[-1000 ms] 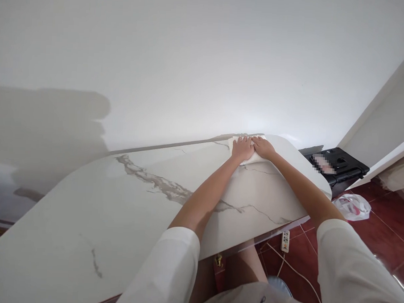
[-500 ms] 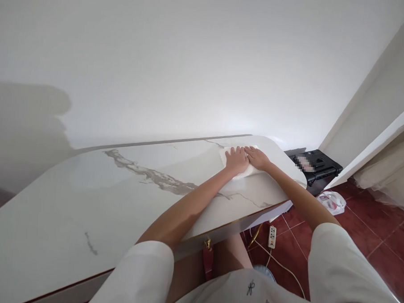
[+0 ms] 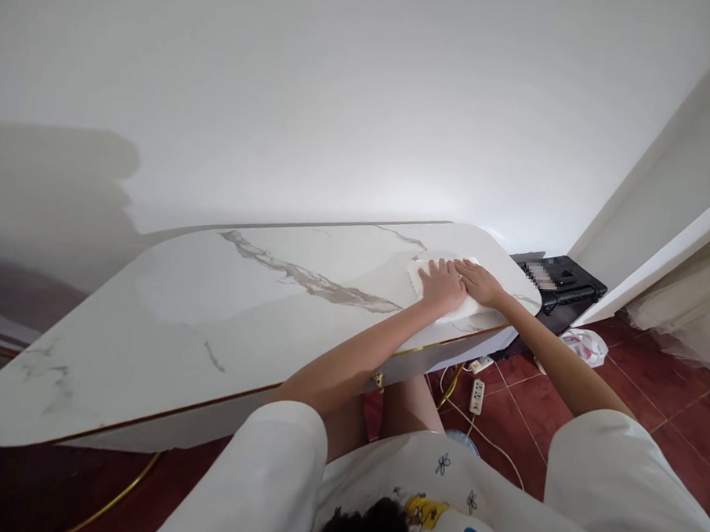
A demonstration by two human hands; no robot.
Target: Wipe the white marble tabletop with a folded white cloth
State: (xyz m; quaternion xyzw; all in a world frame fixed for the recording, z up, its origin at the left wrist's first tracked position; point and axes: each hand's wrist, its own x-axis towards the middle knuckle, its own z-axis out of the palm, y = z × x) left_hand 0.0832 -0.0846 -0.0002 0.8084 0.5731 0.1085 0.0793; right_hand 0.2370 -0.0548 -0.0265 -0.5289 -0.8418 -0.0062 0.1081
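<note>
A white cloth (image 3: 418, 278) with a notched left edge lies spread on the white marble-patterned tabletop (image 3: 224, 288), near its right end. My left hand (image 3: 442, 285) presses down on the cloth, fingers spread. Beside it, my right hand (image 3: 479, 282) rests flat on the same cloth, its fingertips meeting the left hand. Both palms and part of the cloth's middle are hidden under the hands.
A white wall (image 3: 339, 101) rises behind the table. Beyond the right end sits a black case (image 3: 572, 279); a plastic bag (image 3: 587, 347) and a power strip (image 3: 476, 397) with its cable lie on red floor tiles. A brass knob (image 3: 378, 381) juts from the table front.
Both hands and the cloth have slid towards the table's front right edge. The camera view has shifted, so the table's left end now shows.
</note>
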